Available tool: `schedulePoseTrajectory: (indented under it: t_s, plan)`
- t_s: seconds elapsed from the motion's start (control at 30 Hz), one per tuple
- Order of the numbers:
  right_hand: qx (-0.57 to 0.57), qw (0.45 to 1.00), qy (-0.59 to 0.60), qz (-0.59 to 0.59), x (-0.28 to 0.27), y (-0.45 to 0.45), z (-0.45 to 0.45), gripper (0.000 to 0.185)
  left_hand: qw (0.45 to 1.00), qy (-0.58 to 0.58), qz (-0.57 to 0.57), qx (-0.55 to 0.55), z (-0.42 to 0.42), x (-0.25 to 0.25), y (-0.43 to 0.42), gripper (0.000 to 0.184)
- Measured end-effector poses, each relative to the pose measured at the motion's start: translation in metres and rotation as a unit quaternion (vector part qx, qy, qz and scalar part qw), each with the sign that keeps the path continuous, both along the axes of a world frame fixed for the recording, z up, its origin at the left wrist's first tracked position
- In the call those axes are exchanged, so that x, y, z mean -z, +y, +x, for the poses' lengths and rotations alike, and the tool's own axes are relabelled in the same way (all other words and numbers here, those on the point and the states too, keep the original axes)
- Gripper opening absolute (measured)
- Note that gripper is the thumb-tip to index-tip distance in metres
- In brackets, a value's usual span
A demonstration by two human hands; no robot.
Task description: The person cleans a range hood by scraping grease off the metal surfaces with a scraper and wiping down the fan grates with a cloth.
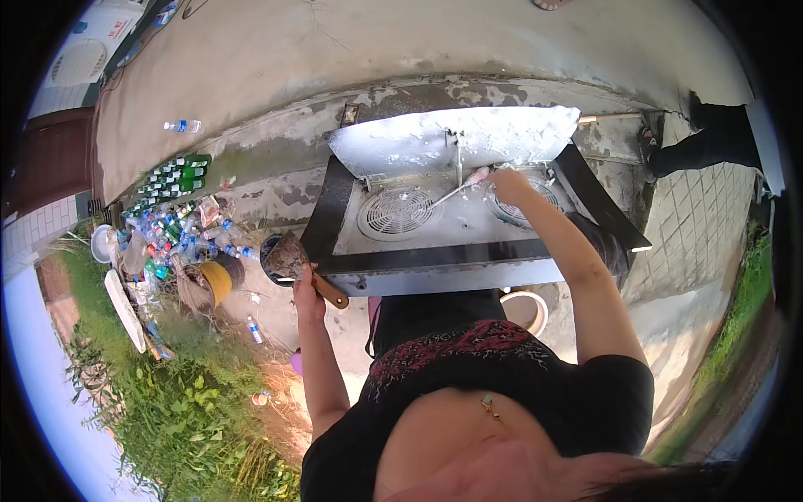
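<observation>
A range hood (456, 255) with a black glass front lies on its back before me, its inside coated with white residue. A white-smeared panel (452, 138) stands raised along its far edge. My right hand (510, 186) reaches over the right round grille (535, 213), fingers closed. From it a slim, pale tool (454, 194) with a pinkish end slants down toward the left grille (397, 211); its grip is partly hidden. My left hand (308, 293) is closed around a scraper (293, 253) with a broad, stained blade and wooden handle, by the hood's left front corner.
Green bottles (180, 176) and a heap of plastic bottles (180, 238) lie on the left, beside a yellow container (216, 284). A white-rimmed bucket (539, 314) stands under the hood's front edge. Another person's dark-clad legs (707, 142) are at the right.
</observation>
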State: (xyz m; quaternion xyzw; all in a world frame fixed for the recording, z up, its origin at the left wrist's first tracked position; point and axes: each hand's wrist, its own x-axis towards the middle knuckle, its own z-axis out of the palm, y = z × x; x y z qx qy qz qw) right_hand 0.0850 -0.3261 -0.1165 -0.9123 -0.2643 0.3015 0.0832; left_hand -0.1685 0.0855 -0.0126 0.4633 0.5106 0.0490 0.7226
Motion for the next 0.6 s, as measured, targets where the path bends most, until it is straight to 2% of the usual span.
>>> schedulePoseTrajectory:
  t_s: [0.07,0.3,0.4,0.57,0.6]
  plan:
    - [-0.021,0.997,0.056,-0.04,0.025,0.018,0.012,0.027,1.0,0.003,0.007,-0.009,0.0,-0.001,-0.003,0.022]
    - [-0.076,0.993,0.02,-0.092,0.108,0.047,0.021,0.035,0.999,0.019,0.02,-0.038,0.004,-0.011,-0.012,0.021]
    - [-0.112,0.988,0.005,-0.105,0.154,0.037,0.018,0.031,0.998,0.024,0.006,-0.059,0.008,-0.016,-0.014,0.019]
    - [-0.223,0.96,-0.122,-0.118,0.166,0.033,0.018,0.029,0.998,0.009,0.014,-0.059,0.001,-0.007,-0.009,0.019]
    - [-0.23,0.959,-0.142,-0.086,0.155,0.032,0.019,0.026,0.998,0.009,0.014,-0.054,0.004,-0.01,-0.011,0.019]
